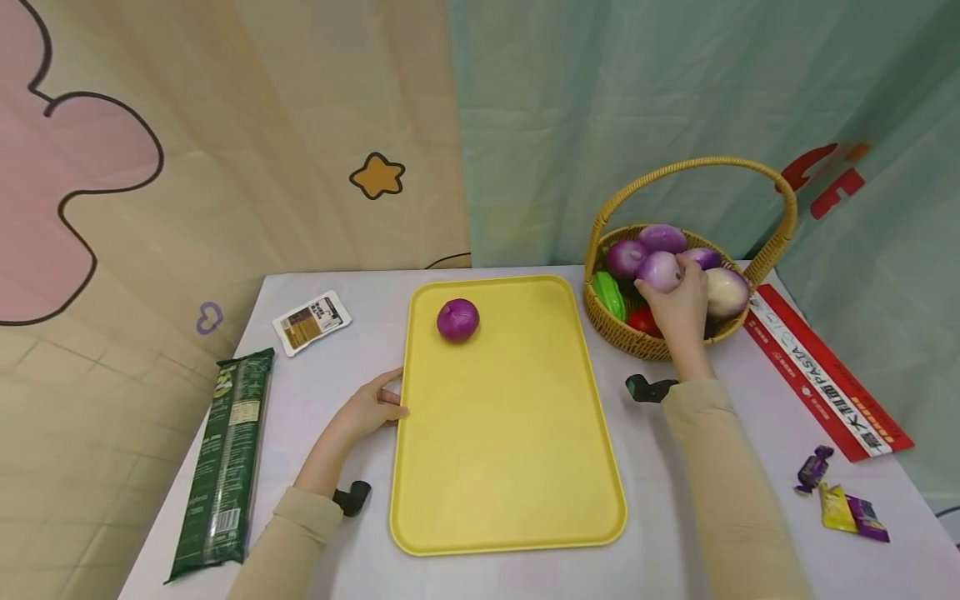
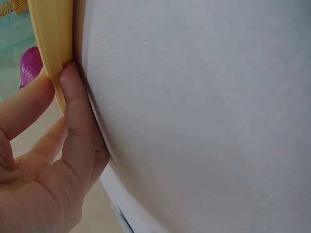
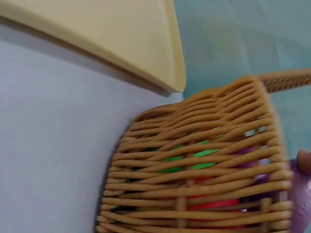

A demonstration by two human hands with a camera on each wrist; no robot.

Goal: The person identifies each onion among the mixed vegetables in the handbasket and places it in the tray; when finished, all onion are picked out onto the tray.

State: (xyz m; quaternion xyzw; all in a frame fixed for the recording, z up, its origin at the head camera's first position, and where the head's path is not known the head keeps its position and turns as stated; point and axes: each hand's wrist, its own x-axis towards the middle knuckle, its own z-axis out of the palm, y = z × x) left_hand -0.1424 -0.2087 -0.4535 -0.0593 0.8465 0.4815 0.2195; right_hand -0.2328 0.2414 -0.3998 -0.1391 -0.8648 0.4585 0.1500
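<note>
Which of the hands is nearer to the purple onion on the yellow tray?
The left hand: it grips the left edge of the tray, below and left of the onion in the head view. The right hand is farther, right of the onion, at the basket.

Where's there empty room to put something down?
The near half of the yellow tray is bare, below the purple onion. On the white table there's a gap between the green packet and the tray, just beyond the left hand. The basket is crowded: vegetables fill it, and the right hand is there, gripping a pale onion.
</note>
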